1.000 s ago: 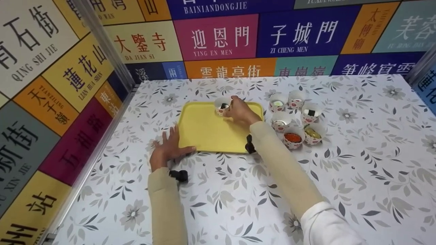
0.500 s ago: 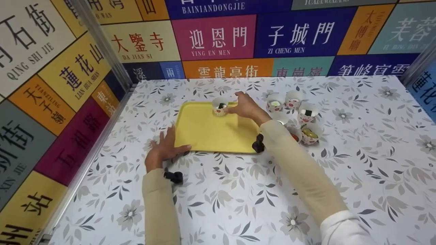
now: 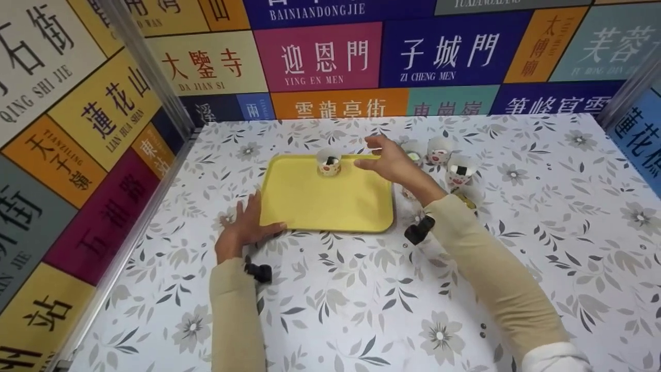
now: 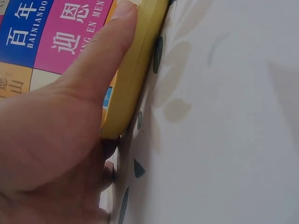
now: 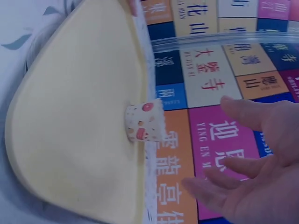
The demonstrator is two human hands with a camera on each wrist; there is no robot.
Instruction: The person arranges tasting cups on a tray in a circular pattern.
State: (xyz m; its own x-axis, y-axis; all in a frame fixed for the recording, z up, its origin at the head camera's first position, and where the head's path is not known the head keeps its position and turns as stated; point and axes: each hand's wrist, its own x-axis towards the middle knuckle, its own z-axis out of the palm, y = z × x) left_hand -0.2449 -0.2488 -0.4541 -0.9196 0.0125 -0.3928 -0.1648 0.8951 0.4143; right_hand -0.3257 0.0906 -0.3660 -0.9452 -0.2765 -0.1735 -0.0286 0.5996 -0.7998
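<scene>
A paper cup with a dark-and-white food piece inside stands at the back rim of the yellow tray. My left hand rests at the tray's front left corner, fingers spread along the left side. Its straight thumb lies on the rim in the left wrist view, where the yellow tray edge shows. To the right of the cup, my right hand hovers over the tray's right back part, holding nothing. In the right wrist view the right hand has its thumb and fingers apart, away from the patterned cup.
Right of the tray stand several more paper cups, among them one with a white and black piece and one behind it. My right hand and arm partly cover others. A wall of coloured sign panels borders the table's back.
My right hand has let go of the cup at the tray's back rim and moved off to the right, its fingers parting. My left hand stays at the tray corner.
</scene>
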